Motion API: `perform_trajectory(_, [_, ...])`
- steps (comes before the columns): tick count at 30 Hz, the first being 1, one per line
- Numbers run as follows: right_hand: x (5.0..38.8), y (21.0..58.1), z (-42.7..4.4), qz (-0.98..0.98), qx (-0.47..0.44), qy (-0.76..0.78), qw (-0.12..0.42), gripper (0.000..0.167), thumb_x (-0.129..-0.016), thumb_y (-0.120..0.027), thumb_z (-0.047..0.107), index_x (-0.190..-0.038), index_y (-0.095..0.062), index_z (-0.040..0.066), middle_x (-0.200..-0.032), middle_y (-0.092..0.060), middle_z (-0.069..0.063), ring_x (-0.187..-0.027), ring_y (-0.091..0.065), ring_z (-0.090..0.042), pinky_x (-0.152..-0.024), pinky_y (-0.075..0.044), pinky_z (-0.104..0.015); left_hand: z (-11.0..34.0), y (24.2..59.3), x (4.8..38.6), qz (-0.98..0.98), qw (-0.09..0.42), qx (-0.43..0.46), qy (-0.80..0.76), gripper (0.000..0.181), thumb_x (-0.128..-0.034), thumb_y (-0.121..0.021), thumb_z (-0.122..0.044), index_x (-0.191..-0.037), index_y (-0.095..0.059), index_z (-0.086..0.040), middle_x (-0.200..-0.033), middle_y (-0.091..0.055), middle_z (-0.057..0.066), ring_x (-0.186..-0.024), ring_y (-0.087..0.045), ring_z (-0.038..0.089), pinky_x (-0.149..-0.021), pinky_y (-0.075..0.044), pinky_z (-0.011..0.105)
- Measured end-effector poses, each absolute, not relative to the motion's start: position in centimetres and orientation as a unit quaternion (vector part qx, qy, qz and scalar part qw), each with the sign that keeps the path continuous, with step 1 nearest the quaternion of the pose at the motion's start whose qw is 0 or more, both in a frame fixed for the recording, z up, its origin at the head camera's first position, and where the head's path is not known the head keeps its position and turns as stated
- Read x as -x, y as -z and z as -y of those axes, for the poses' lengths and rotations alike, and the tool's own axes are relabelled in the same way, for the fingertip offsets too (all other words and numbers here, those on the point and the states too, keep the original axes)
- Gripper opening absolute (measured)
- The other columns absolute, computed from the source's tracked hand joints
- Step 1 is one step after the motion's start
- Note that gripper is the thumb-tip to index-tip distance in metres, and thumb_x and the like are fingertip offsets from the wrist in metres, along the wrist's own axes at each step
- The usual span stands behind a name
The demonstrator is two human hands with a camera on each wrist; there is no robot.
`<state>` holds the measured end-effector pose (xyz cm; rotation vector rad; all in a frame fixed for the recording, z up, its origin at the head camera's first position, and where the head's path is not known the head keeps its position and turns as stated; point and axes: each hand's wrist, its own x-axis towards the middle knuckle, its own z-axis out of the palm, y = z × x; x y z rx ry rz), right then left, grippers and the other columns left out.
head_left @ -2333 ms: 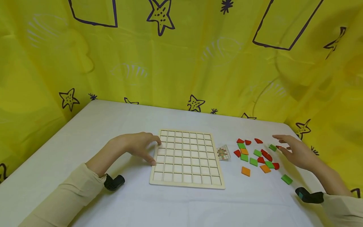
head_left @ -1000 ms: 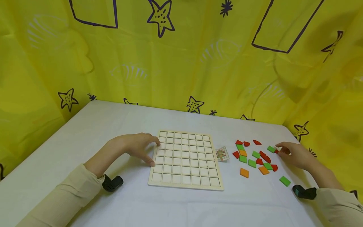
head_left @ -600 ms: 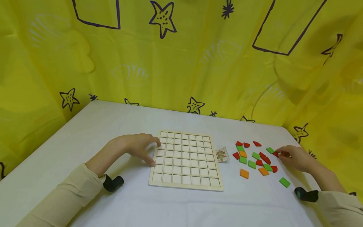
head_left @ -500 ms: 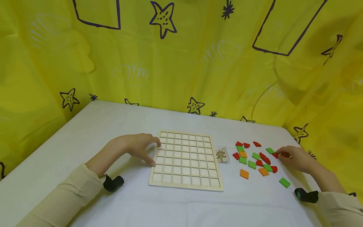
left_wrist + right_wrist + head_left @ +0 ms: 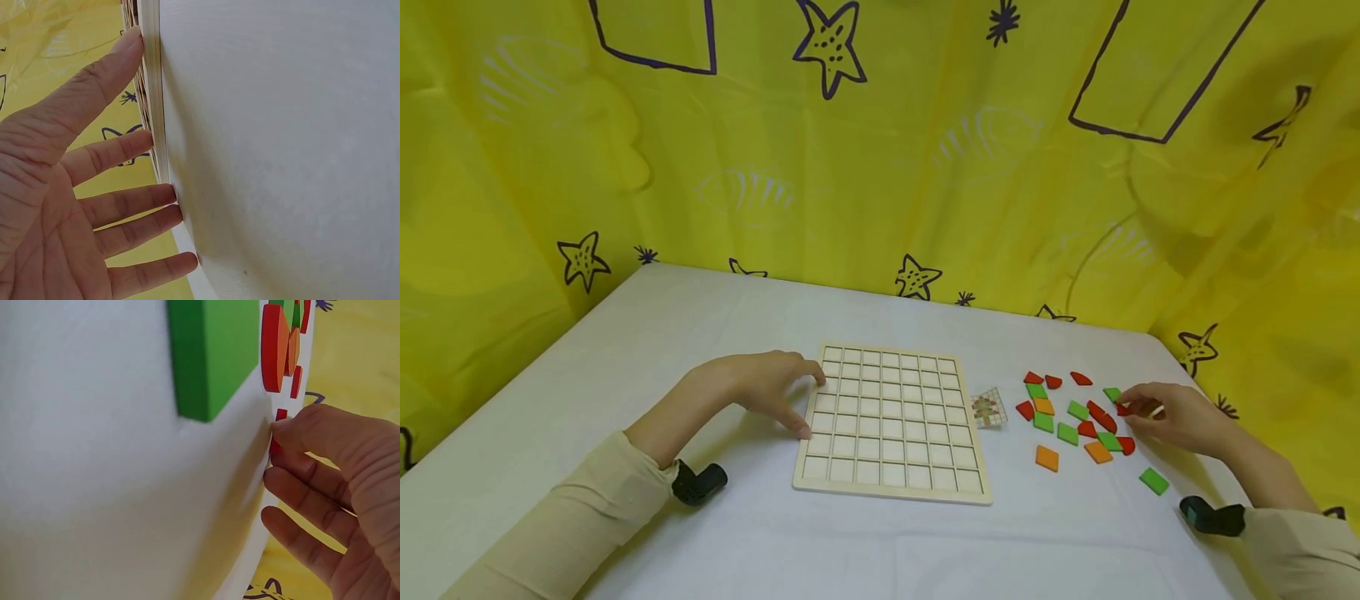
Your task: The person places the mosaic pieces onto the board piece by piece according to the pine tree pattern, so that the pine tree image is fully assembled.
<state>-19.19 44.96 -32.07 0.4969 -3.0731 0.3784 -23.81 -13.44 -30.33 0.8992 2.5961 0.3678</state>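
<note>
Right hand (image 5: 1180,417): thumb and finger pinch the small flat red piece (image 5: 1123,410). Hold its edges squarely; clear the flat green tile (image 5: 1112,394) just beyond. Left hand (image 5: 767,385): fingers spread, touching the square pale wooden grid board (image 5: 891,493); press lightly.

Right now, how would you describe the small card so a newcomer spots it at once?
On the white table, find the pale wooden board with square cells. By its right edge lies the small card; unlike the plain coloured pieces further right, it bears a printed pattern.
</note>
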Motion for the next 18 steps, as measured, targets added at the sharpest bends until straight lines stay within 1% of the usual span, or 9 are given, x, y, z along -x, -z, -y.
perform_trajectory(5, [19.47, 31.68, -44.41, 0.98, -0.169, -0.108, -0.006, 0.027, -0.087, -0.079, 0.008, -0.112, -0.072, 0.001, -0.092, -0.065, 0.005, -0.081, -0.051, -0.001, -0.071, -0.052, -0.022, 13.55, 30.32, 23.73, -0.92, 0.181, -0.32, -0.134, 0.069, -0.0804, -0.087, -0.045, -0.136, -0.058, -0.016, -0.136, -0.057, 0.011, -0.127, -0.053, 0.029, -0.107, -0.043, 0.05])
perform_trajectory(13, [19.38, 31.62, -44.17, 0.978, -0.17, -0.121, -0.016, 0.022, -0.086, -0.078, 0.005, -0.107, -0.072, 0.003, -0.091, -0.064, 0.006, -0.079, -0.051, -0.001, -0.071, -0.051, -0.021, 13.48, 30.14, 23.65, -0.92, 0.181, -0.321, -0.134, 0.07, -0.08, -0.087, -0.044, -0.136, -0.058, -0.015, -0.135, -0.058, 0.01, -0.127, -0.053, 0.028, -0.107, -0.043, 0.05])
perform_trajectory(18, [19.47, 31.58, -44.09, 0.98, -0.163, -0.115, -0.025, 0.023, -0.086, -0.079, 0.007, -0.108, -0.073, 0.001, -0.09, -0.064, 0.006, -0.08, -0.051, -0.002, -0.071, -0.051, -0.022, 13.5, 30.2, 23.65, -0.92, 0.184, -0.317, -0.137, 0.07, -0.0794, -0.088, -0.044, -0.136, -0.058, -0.016, -0.135, -0.058, 0.01, -0.126, -0.053, 0.028, -0.107, -0.043, 0.05])
